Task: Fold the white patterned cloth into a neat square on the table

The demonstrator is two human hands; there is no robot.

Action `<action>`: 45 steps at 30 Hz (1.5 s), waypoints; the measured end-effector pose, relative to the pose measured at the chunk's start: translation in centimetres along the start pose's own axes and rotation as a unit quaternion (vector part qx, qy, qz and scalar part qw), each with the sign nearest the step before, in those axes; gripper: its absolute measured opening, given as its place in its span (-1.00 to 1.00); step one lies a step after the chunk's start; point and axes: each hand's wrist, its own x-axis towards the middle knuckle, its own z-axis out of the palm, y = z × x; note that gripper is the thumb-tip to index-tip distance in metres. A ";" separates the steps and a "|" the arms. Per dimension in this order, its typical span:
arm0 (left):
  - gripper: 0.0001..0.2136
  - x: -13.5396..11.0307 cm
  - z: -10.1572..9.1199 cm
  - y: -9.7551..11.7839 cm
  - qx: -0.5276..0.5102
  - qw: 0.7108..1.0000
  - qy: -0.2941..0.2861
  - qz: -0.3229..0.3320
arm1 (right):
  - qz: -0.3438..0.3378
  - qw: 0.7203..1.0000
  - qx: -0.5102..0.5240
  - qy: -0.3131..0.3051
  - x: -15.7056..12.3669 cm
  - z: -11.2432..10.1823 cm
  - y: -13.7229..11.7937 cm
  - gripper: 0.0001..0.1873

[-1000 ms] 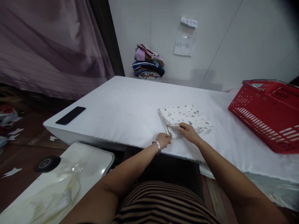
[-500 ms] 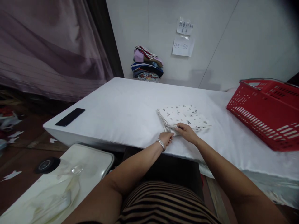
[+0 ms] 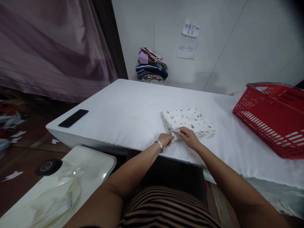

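A folded white cloth (image 3: 186, 118) with a small dark print lies near the front edge of the white-covered table (image 3: 118, 110). My left hand (image 3: 166, 139), with a silver bracelet at the wrist, is closed on the cloth's near left corner. Just to its right, my right hand (image 3: 188, 136) pinches the near edge of the same cloth between thumb and fingers. The layers at that corner are partly hidden by my fingers.
A red basket (image 3: 273, 120) stands at the table's right end. A dark phone-like slab (image 3: 73, 118) lies at the left edge. Folded clothes (image 3: 152, 66) are stacked by the wall. A white stool-like surface (image 3: 92, 161) holding a plastic bag (image 3: 59, 202) is at lower left.
My left hand has shifted slightly left along the cloth's near corner. My right hand stays on the near edge, and the view has moved a little.
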 end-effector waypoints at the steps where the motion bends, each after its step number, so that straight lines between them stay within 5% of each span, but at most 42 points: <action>1: -0.78 0.0 0.0 0.0 -0.003 1.000 -0.002 0.000 | -0.012 1.000 -0.016 0.002 -0.1 0.1 0.0 -0.81; 9: -0.80 -0.6 0.0 -0.7 -0.028 0.999 -0.026 0.002 | -0.061 0.993 -0.103 0.010 -0.7 0.7 0.1 -0.75; 18: -0.78 -0.7 -0.2 -0.4 -0.067 0.997 -0.045 0.015 | -0.130 0.974 -0.177 -0.051 -1.6 0.9 0.2 -0.57; 23: -0.76 -0.7 -0.7 -0.4 -0.095 0.991 -0.084 0.036 | -0.069 0.987 -0.147 0.001 -1.3 1.5 0.8 -0.65; 29: -0.54 0.1 -1.2 0.4 -0.163 0.981 -0.100 -0.020 | -0.022 0.998 -0.046 0.036 -0.8 1.1 0.7 -0.72; 37: -0.54 0.3 -0.8 2.0 -0.312 0.940 -0.128 -0.049 | 0.016 0.998 0.008 0.061 -0.9 1.0 0.8 -0.71; 45: -0.93 -0.1 -0.3 0.7 -0.258 0.959 -0.107 -0.047 | 0.025 0.997 0.006 0.075 -0.8 1.4 0.7 -0.72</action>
